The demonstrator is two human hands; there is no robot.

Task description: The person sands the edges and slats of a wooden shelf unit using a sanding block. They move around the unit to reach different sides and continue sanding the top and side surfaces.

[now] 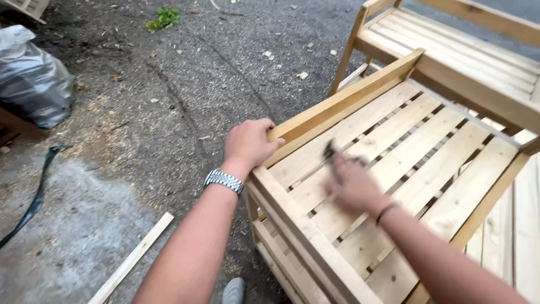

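Grey plastic bag [31, 79], loose wood strip [132, 259], green weed [164, 18], scattered wood chips [269, 54]

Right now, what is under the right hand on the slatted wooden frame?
The right hand lies on the pale slats of the wooden frame. A small dark object sticks out beyond its fingers; the blurred hand covers the rest.

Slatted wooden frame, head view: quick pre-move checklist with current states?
1. Left hand grips the top rail of the slatted wooden frame: ok.
2. Right hand is on the slats: ok.
3. What the right hand holds, a small dark object: cannot tell, motion blur.
4. Frame's footing on the ground: cannot tell, legs hidden.
5. Ground beside the frame free of obstacles: not ok, loose wooden strip and wood chips lie there.
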